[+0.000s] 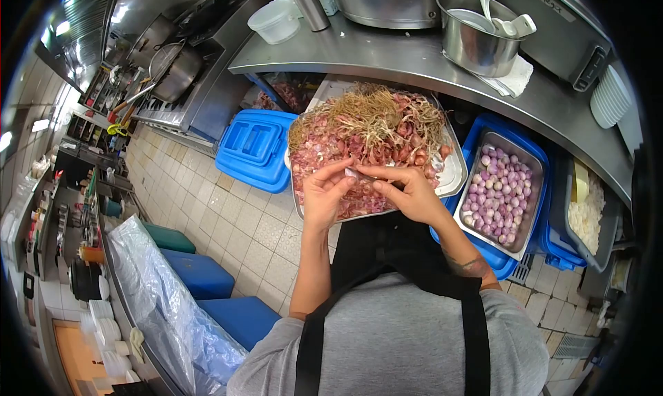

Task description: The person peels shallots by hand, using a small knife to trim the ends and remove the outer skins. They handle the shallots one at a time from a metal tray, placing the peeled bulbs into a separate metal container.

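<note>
My left hand (326,192) and my right hand (407,189) meet over a large tray, fingertips pinched together around a small, pale shallot (351,173), mostly covered by the fingers. Beneath them the tray (452,171) is heaped with reddish shallot skins (314,154). Unpeeled shallots with long dry roots and stalks (373,112) are piled at its far side. To the right, a metal pan (537,162) holds many peeled purple-white shallots (498,192).
A steel counter (387,54) runs along the far side, bearing a pot with ladles (480,47) and a clear plastic tub (274,21). A blue lid (255,149) lies left of the tray. Blue bins (197,275) stand by a plastic-covered counter (162,292).
</note>
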